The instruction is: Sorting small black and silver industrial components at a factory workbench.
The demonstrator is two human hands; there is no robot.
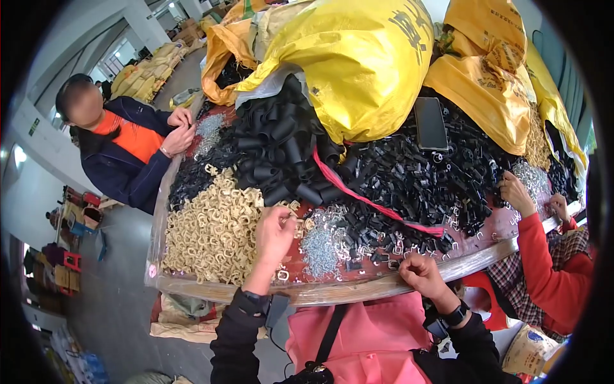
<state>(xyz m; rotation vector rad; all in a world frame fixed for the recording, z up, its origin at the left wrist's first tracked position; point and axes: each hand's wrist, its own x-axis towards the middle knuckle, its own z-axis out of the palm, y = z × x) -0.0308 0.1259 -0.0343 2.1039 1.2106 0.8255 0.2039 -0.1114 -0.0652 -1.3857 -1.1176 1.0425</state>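
head view: beige plastic rings [214, 233] lie left of your curled left hand [275, 232]. your curled right hand [422, 275] is farther; can't tell either grip

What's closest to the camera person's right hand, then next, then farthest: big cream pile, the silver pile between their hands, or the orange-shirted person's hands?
From the right hand, head view:
1. Silver pile, to its left.
2. Big cream pile, farther left.
3. Orange-shirted person's hands, farthest, upper left.
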